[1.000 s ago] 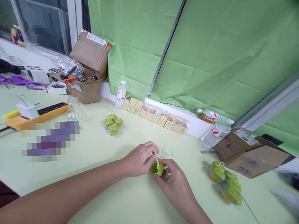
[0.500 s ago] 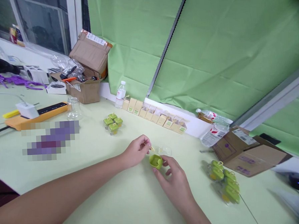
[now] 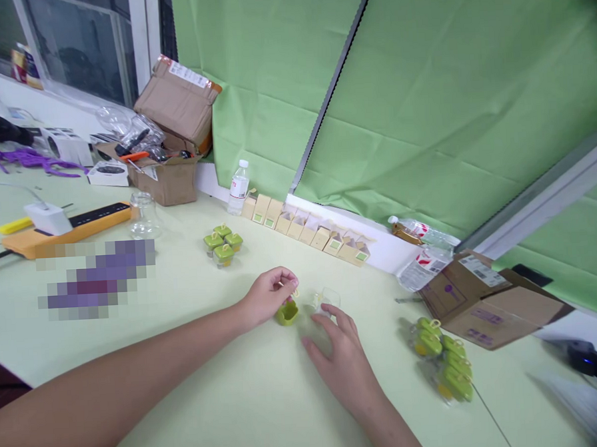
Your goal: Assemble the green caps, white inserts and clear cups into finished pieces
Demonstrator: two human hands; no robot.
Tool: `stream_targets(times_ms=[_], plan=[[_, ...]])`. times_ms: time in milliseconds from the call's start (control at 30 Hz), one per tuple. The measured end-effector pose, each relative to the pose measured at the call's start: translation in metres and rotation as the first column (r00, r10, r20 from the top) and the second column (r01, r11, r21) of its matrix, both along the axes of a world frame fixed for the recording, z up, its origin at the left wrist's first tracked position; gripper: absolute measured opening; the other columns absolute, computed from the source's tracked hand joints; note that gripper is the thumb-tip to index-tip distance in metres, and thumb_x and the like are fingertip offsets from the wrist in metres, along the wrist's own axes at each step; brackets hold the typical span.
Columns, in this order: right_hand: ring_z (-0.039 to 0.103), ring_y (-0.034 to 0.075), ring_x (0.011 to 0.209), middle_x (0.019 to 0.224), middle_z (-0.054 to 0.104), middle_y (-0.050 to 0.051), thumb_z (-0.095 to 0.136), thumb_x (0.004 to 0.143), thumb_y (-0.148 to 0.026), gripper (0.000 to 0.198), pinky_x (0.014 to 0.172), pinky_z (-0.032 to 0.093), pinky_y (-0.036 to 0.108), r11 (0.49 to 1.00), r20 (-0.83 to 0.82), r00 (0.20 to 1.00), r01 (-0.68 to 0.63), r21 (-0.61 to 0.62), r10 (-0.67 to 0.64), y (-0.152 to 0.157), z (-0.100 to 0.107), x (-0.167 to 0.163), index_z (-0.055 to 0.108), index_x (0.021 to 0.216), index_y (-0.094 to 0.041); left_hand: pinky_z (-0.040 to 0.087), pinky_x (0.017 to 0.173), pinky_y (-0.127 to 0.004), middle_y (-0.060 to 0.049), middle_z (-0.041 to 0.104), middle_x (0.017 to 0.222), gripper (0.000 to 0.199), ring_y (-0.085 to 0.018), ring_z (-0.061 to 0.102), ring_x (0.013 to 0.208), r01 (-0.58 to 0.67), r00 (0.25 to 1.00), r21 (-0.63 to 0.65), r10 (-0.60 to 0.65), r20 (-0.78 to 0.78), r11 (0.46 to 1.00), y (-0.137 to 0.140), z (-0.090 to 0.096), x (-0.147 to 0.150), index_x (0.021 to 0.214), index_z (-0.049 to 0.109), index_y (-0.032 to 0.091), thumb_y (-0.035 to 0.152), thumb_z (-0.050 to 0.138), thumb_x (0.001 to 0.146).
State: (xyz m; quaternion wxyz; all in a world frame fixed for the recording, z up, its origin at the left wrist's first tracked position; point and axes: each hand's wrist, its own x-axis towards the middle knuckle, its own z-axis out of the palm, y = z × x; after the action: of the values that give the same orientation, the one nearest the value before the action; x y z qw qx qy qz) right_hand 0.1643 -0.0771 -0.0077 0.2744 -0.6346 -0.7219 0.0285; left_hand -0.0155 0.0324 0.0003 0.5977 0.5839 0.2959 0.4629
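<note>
Near the middle of the table, my left hand [image 3: 271, 293] is closed, fingertips pinched on a small green lid [image 3: 287, 313] just below them. The lid's hollow side faces up towards me. A pale yellow loop [image 3: 295, 293] shows at the same fingertips; whether it is joined to the lid, I cannot tell. To the right, my right hand [image 3: 342, 348] is open, thumb and fingers apart. Its fingertips are at a small clear plastic cup [image 3: 331, 296], partly overlapping it; a firm grip on it does not show.
Lidded green containers stand in one group [image 3: 223, 244] at the back left and another [image 3: 446, 362] at the right. A row of small cardboard boxes [image 3: 303, 230] lines the wall beside a water bottle [image 3: 238, 186]. An orange power strip [image 3: 95, 222] and glass jar [image 3: 144, 215] lie left.
The green lid has passed from my right hand to my left, moving leftward. My right hand has let go and opened beside the clear cup.
</note>
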Motion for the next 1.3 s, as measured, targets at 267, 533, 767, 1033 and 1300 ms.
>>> stream_targets(times_ms=[267, 533, 767, 1033, 1300], plan=[[0.050, 0.030, 0.123, 0.131, 0.052, 0.012, 0.058, 0.086, -0.027, 0.034, 0.102, 0.048, 0.049, 0.999, 0.004, 0.999, 0.041, 0.030, -0.041, 0.000, 0.002, 0.000, 0.061, 0.120, -0.024, 0.050, 0.065, -0.025, 0.001, 0.058, 0.082, 0.032, -0.013, 0.066, 0.070, -0.017, 1.000, -0.032, 0.017, 0.004, 0.999, 0.001, -0.002, 0.000, 0.092, 0.056, 0.017, 0.042, 0.071, 0.079], [0.058, 0.026, 0.110, 0.121, 0.055, 0.010, 0.053, 0.090, -0.029, 0.032, 0.094, 0.052, 0.042, 0.998, -0.043, 0.997, 0.060, -0.019, -0.061, -0.002, 0.010, -0.005, 0.056, 0.121, -0.024, 0.050, 0.064, -0.025, 0.001, 0.057, 0.085, 0.033, -0.013, 0.066, 0.071, -0.031, 0.999, -0.059, 0.032, 0.021, 0.998, 0.000, -0.002, 0.001, 0.092, 0.056, 0.017, 0.039, 0.075, 0.076], [0.063, 0.019, 0.082, 0.111, 0.055, 0.008, 0.051, 0.090, -0.031, 0.033, 0.076, 0.055, 0.035, 0.987, -0.022, 0.989, 0.142, -0.077, -0.144, -0.003, 0.011, 0.000, 0.055, 0.122, -0.024, 0.053, 0.072, -0.028, -0.003, 0.061, 0.091, 0.031, -0.014, 0.064, 0.081, -0.052, 0.999, -0.016, 0.052, 0.000, 0.999, 0.007, -0.011, 0.000, 0.096, 0.058, 0.017, 0.037, 0.074, 0.077], [0.062, 0.017, 0.078, 0.110, 0.055, 0.007, 0.050, 0.090, -0.033, 0.033, 0.073, 0.055, 0.033, 0.983, 0.000, 0.987, 0.161, -0.083, -0.162, -0.001, 0.010, -0.001, 0.055, 0.122, -0.024, 0.053, 0.083, -0.031, -0.005, 0.063, 0.110, 0.029, -0.016, 0.063, 0.091, -0.035, 0.966, 0.391, 0.132, -0.223, 0.920, -0.006, -0.003, -0.005, 0.106, 0.059, 0.022, 0.025, 0.068, 0.079], [0.063, 0.016, 0.075, 0.111, 0.055, 0.006, 0.050, 0.090, -0.031, 0.033, 0.073, 0.055, 0.033, 0.984, -0.016, 0.988, 0.153, -0.093, -0.155, -0.001, 0.010, 0.000, 0.055, 0.122, -0.024, 0.051, 0.083, -0.029, -0.002, 0.066, 0.099, 0.023, -0.016, 0.061, 0.089, 0.021, 0.939, 0.535, 0.167, -0.302, 0.845, -0.016, 0.004, -0.007, 0.102, 0.061, 0.022, 0.021, 0.067, 0.080]])
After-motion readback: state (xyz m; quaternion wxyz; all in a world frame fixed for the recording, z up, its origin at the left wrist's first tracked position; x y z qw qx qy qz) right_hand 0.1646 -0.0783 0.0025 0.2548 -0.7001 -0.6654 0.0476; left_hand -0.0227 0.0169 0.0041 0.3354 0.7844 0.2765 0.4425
